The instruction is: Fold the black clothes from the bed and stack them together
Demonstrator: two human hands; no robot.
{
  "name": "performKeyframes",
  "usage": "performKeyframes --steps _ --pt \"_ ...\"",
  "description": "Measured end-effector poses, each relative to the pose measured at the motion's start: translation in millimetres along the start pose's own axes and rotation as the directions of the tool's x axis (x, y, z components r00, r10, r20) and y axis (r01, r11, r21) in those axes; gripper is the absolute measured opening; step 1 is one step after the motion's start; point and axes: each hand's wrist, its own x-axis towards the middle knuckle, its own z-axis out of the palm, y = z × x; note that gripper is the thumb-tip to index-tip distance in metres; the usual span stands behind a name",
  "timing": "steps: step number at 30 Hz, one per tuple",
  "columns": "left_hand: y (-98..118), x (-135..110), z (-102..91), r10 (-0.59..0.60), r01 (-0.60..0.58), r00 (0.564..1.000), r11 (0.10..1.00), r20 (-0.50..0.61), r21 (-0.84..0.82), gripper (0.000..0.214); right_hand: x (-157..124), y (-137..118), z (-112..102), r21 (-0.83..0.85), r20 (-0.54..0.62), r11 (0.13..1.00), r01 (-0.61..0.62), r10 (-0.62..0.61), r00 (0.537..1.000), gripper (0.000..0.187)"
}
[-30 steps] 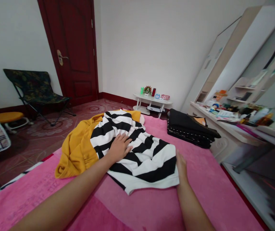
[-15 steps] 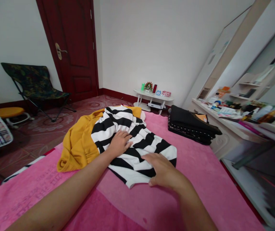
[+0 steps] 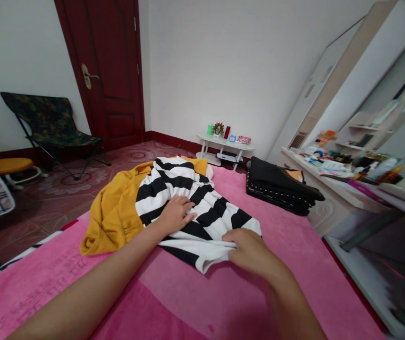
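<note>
A black-and-white striped shirt (image 3: 209, 208) lies spread and wrinkled on the pink bed cover (image 3: 181, 293). Mustard-yellow fabric (image 3: 113, 217), gathered at a band, lies along its left side and shows at its far end; whether the two are joined I cannot tell. My left hand (image 3: 176, 216) rests palm down on the middle of the stripes, fingers loosely extended. At the near right edge, my right hand (image 3: 247, 248) pinches the shirt's white border between thumb and fingers, lifting it slightly into a fold.
Folded black clothes (image 3: 276, 184) are stacked at the bed's far right. Beyond the bed stands a small white table (image 3: 223, 141) with ornaments. A cluttered dresser (image 3: 330, 189) is on the right; a camouflage folding chair (image 3: 54, 120) and yellow stool (image 3: 9, 165) are on the left.
My right hand has closed on the shirt's near edge and shifted slightly right, drawing the border up into a fold. My left hand stays in nearly the same place.
</note>
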Motion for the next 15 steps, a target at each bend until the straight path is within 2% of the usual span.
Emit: performKeyframes --steps 2,4,5,6,7,8,9,10,11,12,13,14,15 --pt "10.2 0.6 -14.8 0.027 -0.028 0.997 0.999 0.069 0.019 0.048 -7.9 20.8 -15.4 0.183 -0.003 0.982 -0.054 0.056 0.998 0.019" --pt "27.0 -0.2 -31.2 0.06 -0.064 0.984 0.998 0.165 0.016 0.052 -15.9 43.4 -30.5 0.393 -0.037 0.911 -0.127 0.153 0.988 0.018" --pt "38.5 -1.8 -38.8 0.08 -0.08 0.972 0.997 0.22 -0.01 0.052 -19.7 54.0 -37.7 0.476 -0.097 0.867 -0.149 0.22 0.971 0.018" --pt "52.0 -4.4 -45.2 0.102 -0.09 0.956 0.994 0.275 -0.057 0.052 -23.2 63.5 -44.4 0.526 -0.208 0.838 -0.143 0.29 0.934 0.018" --pt "67.4 -8.2 -50.1 0.131 -0.095 0.937 0.988 0.323 -0.123 0.052 -26.3 71.3 -50.2 0.536 -0.365 0.836 -0.113 0.351 0.862 0.019" --pt "84.2 -13.2 -53.4 0.161 -0.094 0.921 0.975 0.354 -0.2 0.051 -29.1 77.5 -54.8 0.506 -0.546 0.86 -0.075 0.386 0.744 0.02" --pt "101.7 -19.0 -55.1 0.19 -0.085 0.909 0.956 0.372 -0.279 0.049 -31.3 81.9 -58.0 0.446 -0.714 0.894 -0.047 0.387 0.584 0.02" --pt "119.1 -25.3 -55.3 0.223 -0.074 0.895 0.928 0.387 -0.364 0.045 -33.2 85.0 -59.7 0.384 -0.831 0.923 -0.037 0.362 0.423 0.019" --pt "135.4 -31.4 -54.4 0.282 -0.073 0.873 0.883 0.397 -0.465 0.041 -34.7 87.2 -59.9 0.341 -0.896 0.94 -0.031 0.335 0.29 0.017" --pt "149.7 -36.8 -52.8 0.346 -0.073 0.842 0.833 0.414 -0.548 0.04 -36.0 89.2 -58.9 0.33 -0.923 0.944 -0.014 0.326 0.202 0.015" --pt "161.3 -40.6 -50.9 0.416 -0.076 0.799 0.787 0.435 -0.613 0.043 -37.0 91.5 -57.2 0.349 -0.926 0.937 0.027 0.341 0.161 0.013" --pt "169.5 -42.3 -49.1 0.48 -0.075 0.752 0.743 0.451 -0.665 0.049 -37.8 94.3 -55.6 0.393 -0.913 0.915 0.093 0.376 0.16 0.013" --pt "174.0 -41.4 -47.7 0.529 -0.066 0.71 0.707 0.465 -0.704 0.055 -38.4 98.0 -54.4 0.453 -0.886 0.877 0.16 0.424 0.189 0.013"
